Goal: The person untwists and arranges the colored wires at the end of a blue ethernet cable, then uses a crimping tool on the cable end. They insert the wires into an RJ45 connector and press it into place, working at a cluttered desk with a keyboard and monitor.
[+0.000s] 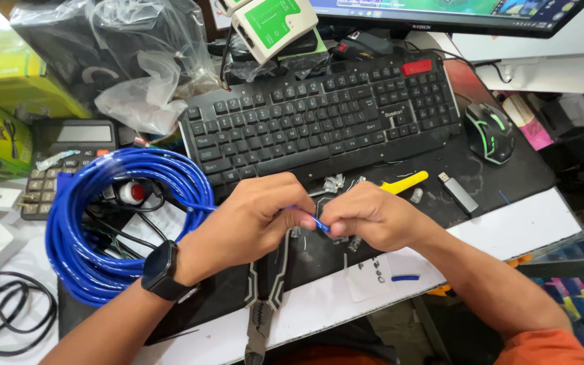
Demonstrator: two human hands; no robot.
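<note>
My left hand (248, 220) and my right hand (373, 216) meet over the black desk mat (508, 176), both pinching the free end of a blue cable (318, 223) between the fingertips. The cable runs left to a big blue coil (79, 253) lying beside my left wrist, which wears a black watch (161, 269). Small clear plug connectors (334, 182) lie just beyond my fingers. Black crimping pliers (265, 297) rest under my hands, at the desk's near edge.
A black keyboard (319, 118) lies behind my hands, with a black mouse (489, 132) to its right. A yellow-handled tool (405, 182), a silver USB stick (458, 192), a calculator (69, 159), a green-and-white cable tester (272, 27), plastic bags (143, 74) and a cut blue sheath piece (405, 277) lie around.
</note>
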